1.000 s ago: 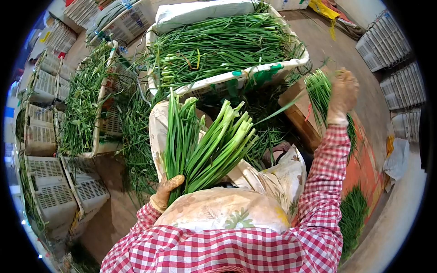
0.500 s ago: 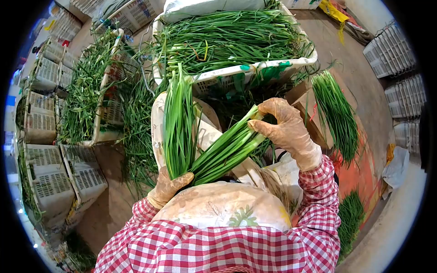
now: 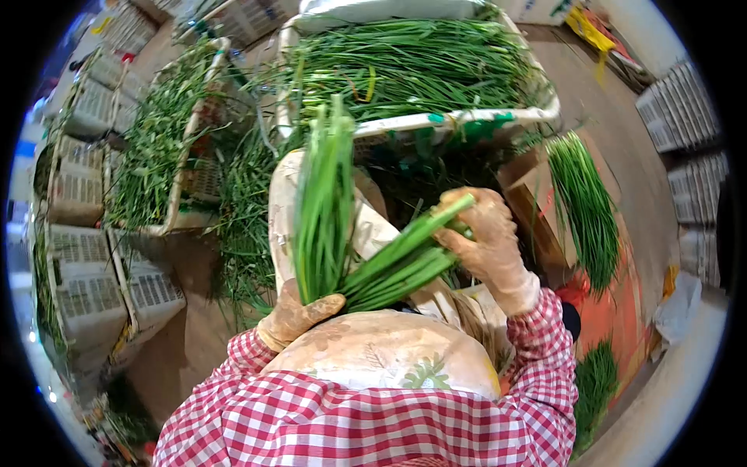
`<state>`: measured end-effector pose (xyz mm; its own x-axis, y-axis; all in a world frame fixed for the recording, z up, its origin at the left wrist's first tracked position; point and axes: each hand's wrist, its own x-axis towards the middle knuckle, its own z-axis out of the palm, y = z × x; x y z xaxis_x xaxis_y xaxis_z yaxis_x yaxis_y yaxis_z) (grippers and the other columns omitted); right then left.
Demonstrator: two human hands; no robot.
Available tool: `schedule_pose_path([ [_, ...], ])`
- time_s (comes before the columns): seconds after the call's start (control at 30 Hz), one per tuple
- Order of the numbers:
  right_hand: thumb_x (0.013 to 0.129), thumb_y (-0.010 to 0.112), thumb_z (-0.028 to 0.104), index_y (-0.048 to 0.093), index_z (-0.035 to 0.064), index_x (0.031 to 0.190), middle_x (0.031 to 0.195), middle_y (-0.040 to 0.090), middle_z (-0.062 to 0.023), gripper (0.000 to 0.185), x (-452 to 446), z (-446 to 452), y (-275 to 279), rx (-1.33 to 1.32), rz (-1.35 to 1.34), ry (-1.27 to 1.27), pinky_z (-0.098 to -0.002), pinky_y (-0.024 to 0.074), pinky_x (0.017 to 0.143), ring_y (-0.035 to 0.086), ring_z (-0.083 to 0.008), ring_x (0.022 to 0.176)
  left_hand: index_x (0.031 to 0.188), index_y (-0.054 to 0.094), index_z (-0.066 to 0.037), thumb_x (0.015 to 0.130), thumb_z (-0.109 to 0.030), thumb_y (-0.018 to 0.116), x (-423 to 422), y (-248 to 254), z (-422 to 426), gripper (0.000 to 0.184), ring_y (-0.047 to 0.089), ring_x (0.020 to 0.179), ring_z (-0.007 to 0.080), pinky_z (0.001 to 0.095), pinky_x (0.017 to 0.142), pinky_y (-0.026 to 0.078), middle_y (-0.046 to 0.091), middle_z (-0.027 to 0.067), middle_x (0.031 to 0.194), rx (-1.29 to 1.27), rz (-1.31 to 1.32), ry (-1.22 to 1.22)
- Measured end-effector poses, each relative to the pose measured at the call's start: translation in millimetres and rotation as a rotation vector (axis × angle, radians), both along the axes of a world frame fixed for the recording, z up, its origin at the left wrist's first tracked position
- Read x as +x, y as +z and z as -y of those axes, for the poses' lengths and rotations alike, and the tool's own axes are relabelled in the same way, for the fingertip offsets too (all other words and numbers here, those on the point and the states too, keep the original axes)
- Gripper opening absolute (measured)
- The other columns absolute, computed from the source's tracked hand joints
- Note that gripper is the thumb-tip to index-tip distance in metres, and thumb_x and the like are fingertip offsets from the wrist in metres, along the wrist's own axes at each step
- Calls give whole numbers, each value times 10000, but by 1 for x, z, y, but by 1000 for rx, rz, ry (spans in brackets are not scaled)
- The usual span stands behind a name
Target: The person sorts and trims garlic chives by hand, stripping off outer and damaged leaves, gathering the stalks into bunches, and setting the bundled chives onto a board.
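Observation:
My left hand (image 3: 299,315), in a stained glove, is closed around the lower part of a bunch of garlic chives (image 3: 323,210) that points up and away over my lap. A second spread of chives (image 3: 405,268) fans out from the same hand to the right. Its pale ends reach my gloved right hand (image 3: 484,233), whose thumb and fingers are closed on them. The upright bunch is smeared by motion. Under both hands lies a pale, dirty apron (image 3: 381,350) with a leaf print.
Ahead stands a white crate (image 3: 420,121) heaped with chives. Another crate (image 3: 187,167) with loose leaves is at the left, near stacked baskets (image 3: 85,288). On the right, a tidy bundle of chives (image 3: 583,210) lies on a cardboard box (image 3: 537,191). More chives (image 3: 595,389) lie below it.
My right hand has turned and moved slightly down, with the chive ends now showing between its fingers. The left bunch has shifted slightly right in view. The whole view has also shifted.

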<state>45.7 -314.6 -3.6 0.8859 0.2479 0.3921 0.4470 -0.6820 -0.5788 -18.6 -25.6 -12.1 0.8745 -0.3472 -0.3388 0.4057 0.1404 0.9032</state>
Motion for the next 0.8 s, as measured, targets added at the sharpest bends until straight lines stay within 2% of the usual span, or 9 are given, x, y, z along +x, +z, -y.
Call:
schedule_pose_path([
  [0.1, 684, 708, 132, 665, 98, 836, 906, 628, -61, 161, -8, -2, 18, -97, -4, 14, -401, 409, 829, 553, -272, 889, 1242, 499, 15, 807, -88, 678, 3, 2, -3, 482, 557, 1018, 166, 326, 892, 444, 587, 90, 1163, 19, -56, -79],
  [0.2, 721, 677, 150, 634, 92, 759, 838, 594, -63, 81, -16, -9, 15, -420, 148, -62, -403, 377, 863, 545, -266, 833, 1266, 480, 13, 806, -93, 680, 3, -8, -2, 513, 546, 1063, 181, 338, 940, 423, 574, 108, 1193, -63, -50, -49],
  [0.37, 762, 624, 125, 572, 59, 751, 751, 552, -84, 84, -5, 1, -23, -413, 138, -51, -403, 378, 897, 551, -256, 809, 1278, 459, 26, 788, -99, 697, 1, -8, 0, 559, 562, 1068, 228, 376, 948, 439, 568, 151, 1199, -185, -100, 5],
  [0.4, 765, 616, 112, 562, 56, 746, 751, 552, -85, 80, -3, 3, -27, -404, 140, -66, -409, 381, 897, 551, -254, 804, 1213, 534, 27, 816, -143, 687, 2, 0, 2, 458, 548, 1057, 179, 327, 939, 430, 572, 105, 1194, -216, -134, -11],
  [0.47, 770, 592, 67, 515, 58, 760, 591, 493, -109, 78, 3, 12, -29, -278, 173, 20, -398, 461, 647, 536, -291, 586, 1207, 545, 23, 812, -150, 693, 1, -6, 0, 456, 556, 1063, 193, 343, 946, 433, 574, 120, 1200, -208, -89, 5],
  [0.53, 770, 582, 31, 524, 61, 833, 547, 468, -122, 90, 6, 19, -30, -252, 163, -115, -388, 442, 513, 521, -311, 524, 1200, 553, 21, 810, -148, 693, 1, -7, -1, 447, 559, 1072, 204, 349, 953, 432, 579, 130, 1196, -197, -49, -2],
  [0.7, 868, 530, 61, 548, 94, 959, 751, 603, -71, 99, 9, 53, -39, 110, -113, -434, -356, 469, 511, 587, -250, 579, 1208, 531, 39, 782, -193, 722, 1, -20, -8, 521, 585, 1018, 206, 358, 910, 460, 601, 151, 1148, -69, 53, -8],
  [0.73, 905, 478, 92, 544, 87, 1032, 774, 614, -67, 143, 12, 68, -55, -69, 143, -512, -346, 473, 514, 606, -217, 598, 1208, 532, 41, 788, -195, 717, 1, -25, -13, 516, 585, 1011, 199, 353, 907, 460, 601, 149, 1150, -43, 95, 0],
  [0.8, 929, 452, 167, 532, 68, 1123, 774, 626, -93, 232, 11, 79, -54, -248, 154, -520, -329, 485, 532, 620, -207, 621, 1205, 533, 42, 808, -193, 691, 2, -36, -23, 487, 584, 996, 181, 333, 894, 460, 600, 139, 1153, 46, 173, -39],
])
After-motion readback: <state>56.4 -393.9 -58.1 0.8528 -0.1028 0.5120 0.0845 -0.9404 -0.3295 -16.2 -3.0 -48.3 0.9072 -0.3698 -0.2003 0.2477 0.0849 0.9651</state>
